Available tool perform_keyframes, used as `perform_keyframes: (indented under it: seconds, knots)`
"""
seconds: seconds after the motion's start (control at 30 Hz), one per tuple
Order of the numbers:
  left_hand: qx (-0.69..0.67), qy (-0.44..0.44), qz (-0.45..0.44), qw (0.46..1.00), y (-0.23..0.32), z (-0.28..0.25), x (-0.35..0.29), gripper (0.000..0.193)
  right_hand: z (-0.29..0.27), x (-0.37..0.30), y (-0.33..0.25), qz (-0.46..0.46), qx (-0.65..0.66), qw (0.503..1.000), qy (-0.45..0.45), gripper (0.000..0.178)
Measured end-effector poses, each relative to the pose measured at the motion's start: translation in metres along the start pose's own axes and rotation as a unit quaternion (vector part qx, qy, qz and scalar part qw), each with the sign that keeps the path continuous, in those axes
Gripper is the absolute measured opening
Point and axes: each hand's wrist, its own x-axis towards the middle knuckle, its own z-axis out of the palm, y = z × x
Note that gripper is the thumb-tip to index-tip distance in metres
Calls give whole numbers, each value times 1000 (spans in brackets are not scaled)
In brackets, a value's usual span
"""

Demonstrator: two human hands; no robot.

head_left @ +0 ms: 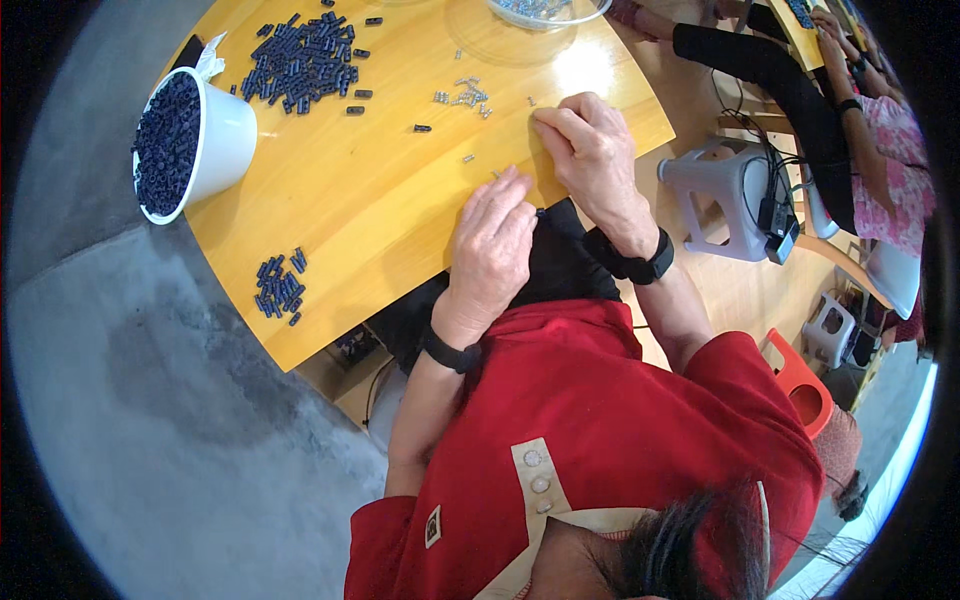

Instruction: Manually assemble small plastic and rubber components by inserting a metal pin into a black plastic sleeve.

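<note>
My left hand [490,245] is at the near edge of the yellow wooden table [390,200], fingers bent and close together. A tiny metallic bit shows by its fingertips; I cannot make out what it is. To its right, my right hand [592,160] is closed in a pinch over the table edge, and whatever it may hold is hidden. Beyond the hands lie a small pile of silver springs [470,93], a single spring [468,158] and one small black plastic piece [422,128]. Both wrists wear black bands.
A large heap of black pieces [305,62] covers the far left. A white tub [222,140] full of similar pieces tilts at the left edge. A smaller pile [280,285] sits near left. At the back is a clear bowl [550,12] of metal parts. Another person sits right, by a grey stool [715,185].
</note>
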Motion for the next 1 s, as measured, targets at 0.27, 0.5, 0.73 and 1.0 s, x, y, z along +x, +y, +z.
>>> perform_keyframes:
  seconds: [0.27,0.5,0.73,1.0]
  knots:
    - [10,17,-23,1000,-16,-5,21,11,4,11,-2,33,64,997,-10,10]
    - [-9,30,-25,999,-8,-15,10,13,-1,13,6,76,35,996,-4,11]
    - [-33,61,-68,995,7,-28,-6,14,7,23,0,37,15,999,-19,11]
    - [-70,114,-159,978,16,-59,-19,13,-8,15,-18,177,316,926,-106,9]
